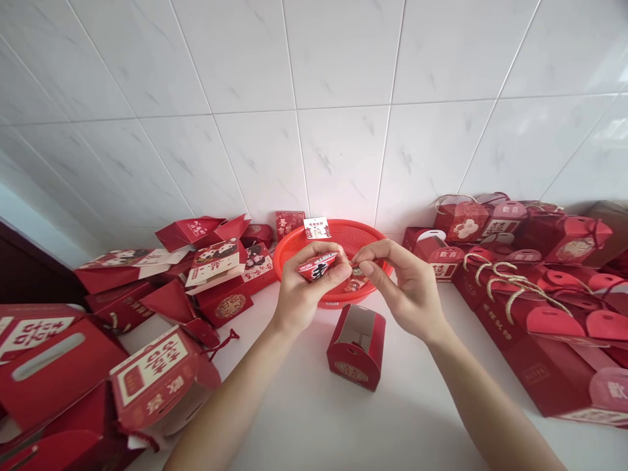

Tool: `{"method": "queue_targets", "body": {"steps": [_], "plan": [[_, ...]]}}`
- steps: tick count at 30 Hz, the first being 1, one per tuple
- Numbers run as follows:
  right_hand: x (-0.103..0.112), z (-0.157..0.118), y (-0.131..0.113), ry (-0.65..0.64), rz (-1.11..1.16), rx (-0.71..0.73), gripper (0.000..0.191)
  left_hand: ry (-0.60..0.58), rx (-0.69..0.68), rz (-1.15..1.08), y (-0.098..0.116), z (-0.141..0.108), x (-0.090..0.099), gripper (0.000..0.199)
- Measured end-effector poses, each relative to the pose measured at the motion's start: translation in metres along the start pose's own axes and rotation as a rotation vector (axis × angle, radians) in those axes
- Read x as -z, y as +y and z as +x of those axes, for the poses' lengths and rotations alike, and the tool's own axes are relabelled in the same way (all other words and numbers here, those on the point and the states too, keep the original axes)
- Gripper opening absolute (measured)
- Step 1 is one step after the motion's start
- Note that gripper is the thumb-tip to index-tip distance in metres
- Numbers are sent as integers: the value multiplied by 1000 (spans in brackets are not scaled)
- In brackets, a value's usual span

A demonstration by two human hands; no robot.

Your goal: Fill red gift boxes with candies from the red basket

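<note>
My left hand (307, 288) is closed around a small red carton (320, 265) with white and bold black print. Close beside its fingertips, my right hand (405, 284) pinches with thumb and forefinger; what lies between them is too small to make out. Both hands are above the front of an orange-red plastic basket (283, 256). Inside the basket, partly hidden by the hands, is a patterned red packet (356, 282). Just below the hands, a dark red gift box (354, 369) with a gold emblem stands on the white table, its top gaping.
Red gift boxes (157, 373) are heaped loosely on the left, some with flaps raised. More boxes (515, 327), several with rope handles, stand in rows on the right. A small printed card (316, 228) rests at the basket's back rim, before a white tiled wall (338, 157).
</note>
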State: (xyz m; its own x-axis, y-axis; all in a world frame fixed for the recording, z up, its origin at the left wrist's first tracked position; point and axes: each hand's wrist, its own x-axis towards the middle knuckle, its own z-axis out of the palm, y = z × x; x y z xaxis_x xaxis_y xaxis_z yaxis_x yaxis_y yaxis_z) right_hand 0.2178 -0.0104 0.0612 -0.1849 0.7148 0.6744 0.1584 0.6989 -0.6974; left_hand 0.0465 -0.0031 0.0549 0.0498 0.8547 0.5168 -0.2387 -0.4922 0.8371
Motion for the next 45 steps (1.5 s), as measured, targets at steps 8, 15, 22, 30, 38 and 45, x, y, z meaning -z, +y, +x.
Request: {"method": "queue_targets", "body": {"steps": [8, 15, 22, 30, 38, 45], "plan": [[-1, -1, 5, -24, 25, -23, 15, 33, -46, 103, 1, 0, -1, 18], [3, 1, 5, -68, -40, -3, 12, -8, -278, 373, 10, -4, 2, 11], [-1, 0, 5, -34, 68, -82, 15, 7, -184, 318, 7, -2, 1, 8], [-4, 3, 7, 7, 231, -118, 18, 36, 66, -60, -4, 3, 3, 20], [5, 9, 10, -44, 429, -200, 23, 112, 23, -20, -1, 5, 5, 20], [4, 8, 9, -3, 415, -210, 21, 44, 82, -21, -1, 4, 4, 24]]}}
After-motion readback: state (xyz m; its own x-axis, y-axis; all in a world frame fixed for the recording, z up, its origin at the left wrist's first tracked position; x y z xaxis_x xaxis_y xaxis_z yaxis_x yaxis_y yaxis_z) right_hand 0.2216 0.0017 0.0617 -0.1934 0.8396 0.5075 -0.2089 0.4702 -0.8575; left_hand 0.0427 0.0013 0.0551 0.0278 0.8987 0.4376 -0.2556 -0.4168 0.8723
